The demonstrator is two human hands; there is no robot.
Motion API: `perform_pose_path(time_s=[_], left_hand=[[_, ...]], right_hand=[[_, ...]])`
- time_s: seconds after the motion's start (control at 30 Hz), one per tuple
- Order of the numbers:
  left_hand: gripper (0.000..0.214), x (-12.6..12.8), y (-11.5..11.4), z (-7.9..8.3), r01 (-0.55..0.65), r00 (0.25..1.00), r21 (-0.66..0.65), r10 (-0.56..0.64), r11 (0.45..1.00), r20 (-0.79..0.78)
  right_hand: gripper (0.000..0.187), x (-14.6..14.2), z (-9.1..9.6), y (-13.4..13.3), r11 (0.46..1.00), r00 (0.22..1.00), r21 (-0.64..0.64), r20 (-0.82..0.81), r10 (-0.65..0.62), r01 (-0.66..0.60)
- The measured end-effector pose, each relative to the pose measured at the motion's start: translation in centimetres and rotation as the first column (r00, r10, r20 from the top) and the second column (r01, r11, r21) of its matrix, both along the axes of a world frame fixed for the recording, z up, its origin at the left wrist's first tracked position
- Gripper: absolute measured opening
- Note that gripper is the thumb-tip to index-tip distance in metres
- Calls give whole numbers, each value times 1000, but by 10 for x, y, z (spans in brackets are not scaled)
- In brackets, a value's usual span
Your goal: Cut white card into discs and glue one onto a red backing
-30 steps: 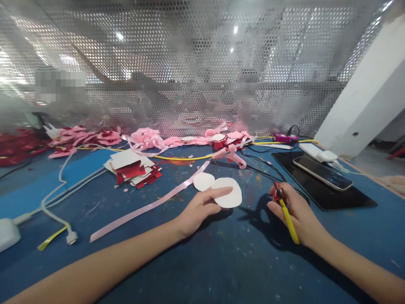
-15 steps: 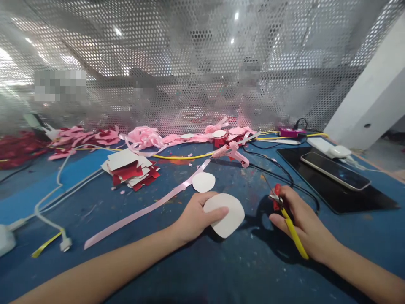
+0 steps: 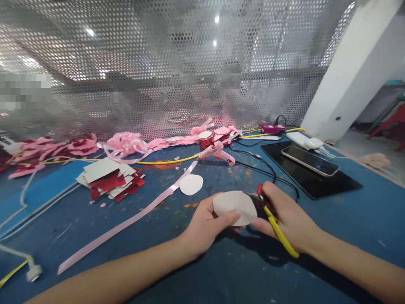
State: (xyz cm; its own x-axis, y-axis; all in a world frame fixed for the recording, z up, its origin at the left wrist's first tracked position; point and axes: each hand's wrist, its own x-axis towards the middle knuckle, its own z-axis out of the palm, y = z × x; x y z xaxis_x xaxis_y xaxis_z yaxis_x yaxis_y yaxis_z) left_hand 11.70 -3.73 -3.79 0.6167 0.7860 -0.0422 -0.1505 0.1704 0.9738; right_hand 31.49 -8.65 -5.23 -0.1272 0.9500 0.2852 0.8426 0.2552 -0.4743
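Far left, the white plug (image 3: 33,272) sits nearer the edge of view now, the whole scene having slid left since half a second ago. Next, the stack of red and white cards (image 3: 110,179), heaped untidily on the blue desk (image 3: 202,283). Then the pink ribbon (image 3: 126,226), lying slantwise just as before, its far end by the small white disc (image 3: 191,185), which stays put. And here's the left hand (image 3: 205,228), pinching the larger white card (image 3: 236,205) between thumb and fingers, the piece now tilted up. Beyond it lies the pink glue gun (image 3: 218,153). Now the big change: the right hand (image 3: 289,215), curled around the red-and-yellow scissors (image 3: 280,234), has closed the gap! Their blades, well apart from the card earlier, are at its right edge; whether they've bitten in, I can't tell. Farther right, the phone (image 3: 310,160) rests on the black tablet (image 3: 316,185).
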Motion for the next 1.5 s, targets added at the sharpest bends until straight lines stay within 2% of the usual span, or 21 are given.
perform_pose_path(time_s=[0.1,0.23,0.47,0.63,0.77,0.9,1.03,1.13,1.3,1.5], left_hand=[[17,8,-1,-2,19,1000,-1,-19,1000,-5],[24,7,-2,-3,31,1000,13,-31,999,-3],[33,4,-1,-3,107,993,-9,-108,994,-47],[32,4,-1,-5,125,991,-20,-126,992,-45],[31,4,0,-5,99,992,-12,-100,995,-78],[29,4,2,-4,5,998,48,-2,999,-61],[31,4,3,-3,-93,995,56,95,994,-21],[31,5,2,-1,-115,993,51,116,992,-28],[37,3,-2,0,-54,997,85,58,995,-53],[31,0,-5,0,39,984,162,-9,986,-179]], right_hand=[[35,0,6,-2,999,1000,-43,15,-10,11],[38,1,11,-2,994,993,-75,93,-67,74],[42,5,10,-2,990,976,-104,206,-76,99],[42,8,8,-3,992,964,-97,260,-52,80],[43,10,9,-2,996,947,-42,317,-59,76],[45,10,11,-2,997,935,-33,350,-60,76],[47,11,12,-2,995,938,-65,343,-44,71],[47,13,12,-2,995,947,-83,320,-25,54],[47,12,10,-2,993,961,-107,276,-19,51],[50,6,11,-7,994,978,-100,209,-13,35]])
